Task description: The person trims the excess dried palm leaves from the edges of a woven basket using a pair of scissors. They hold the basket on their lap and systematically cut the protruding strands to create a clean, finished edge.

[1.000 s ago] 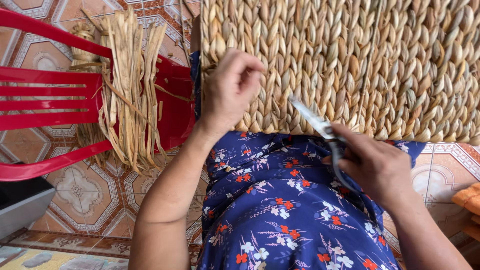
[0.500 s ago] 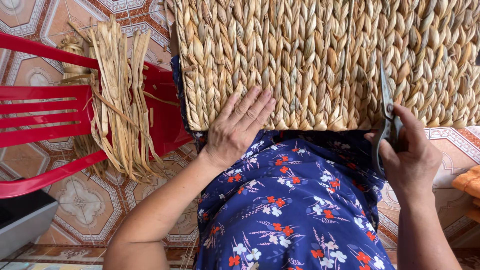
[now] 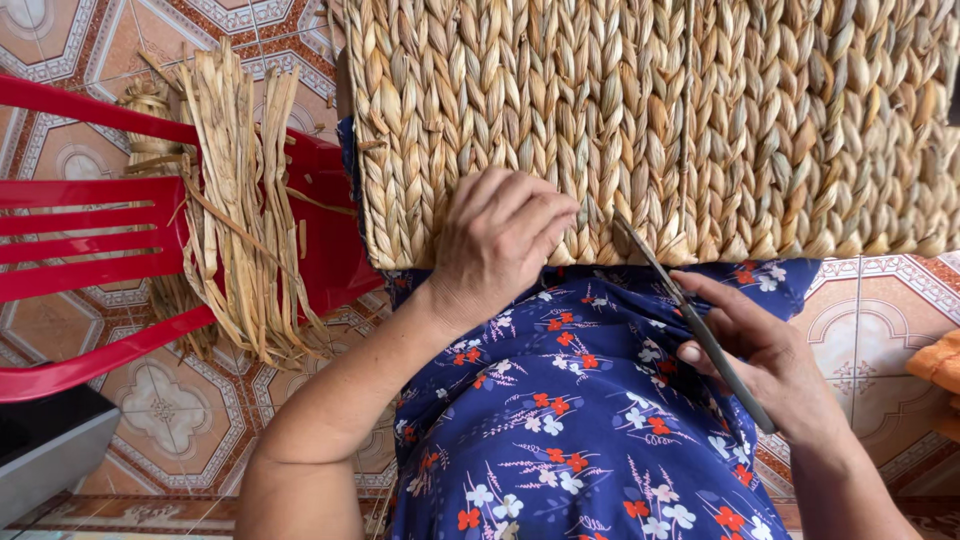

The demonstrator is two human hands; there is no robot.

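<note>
A large woven straw basket (image 3: 680, 110) rests on my lap over blue flowered cloth (image 3: 570, 420). My left hand (image 3: 500, 240) lies flat on the basket's near edge, fingers pressed against the weave. My right hand (image 3: 770, 360) grips a pair of scissors (image 3: 690, 320), whose blades point up and left toward the basket's lower rim, close to my left fingertips.
A red plastic chair (image 3: 90, 220) stands at the left with a bundle of dried straw strands (image 3: 240, 200) draped over it. Patterned floor tiles (image 3: 870, 320) surround me. A grey box (image 3: 50, 450) sits at bottom left, and orange cloth (image 3: 940, 360) shows at the right edge.
My right hand has swung the scissors from upright at the right to angled in toward the basket's lower rim. My left hand has slid right along the rim.
</note>
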